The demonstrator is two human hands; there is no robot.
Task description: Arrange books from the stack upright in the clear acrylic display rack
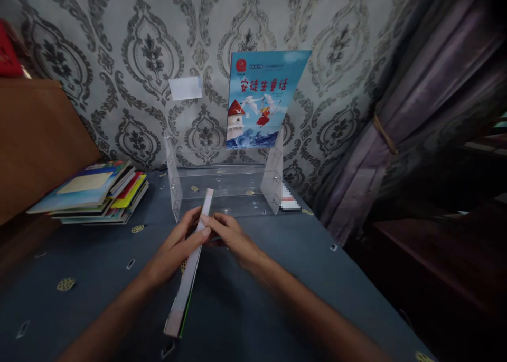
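Observation:
A book [189,275] is held upright on edge above the table, its pale page edges facing up and a thin green cover edge on the right. My left hand [181,241] grips its left side near the far end, thumb on the page edges. From the right, my right hand [226,231] holds the same end, thumb against the top edge; its other fingers are partly hidden. Just beyond stands a clear plastic rack [173,180] with tiers. A blue book [257,101] with a red-roofed tower on its cover rests upright on the rack's upper right.
A stack of books [99,193] lies at the left beside a brown wooden box [39,140]. The dark blue cloth [317,298] covers the table. A white card [185,88] is at the patterned wall; a tied purple curtain [364,156] hangs right.

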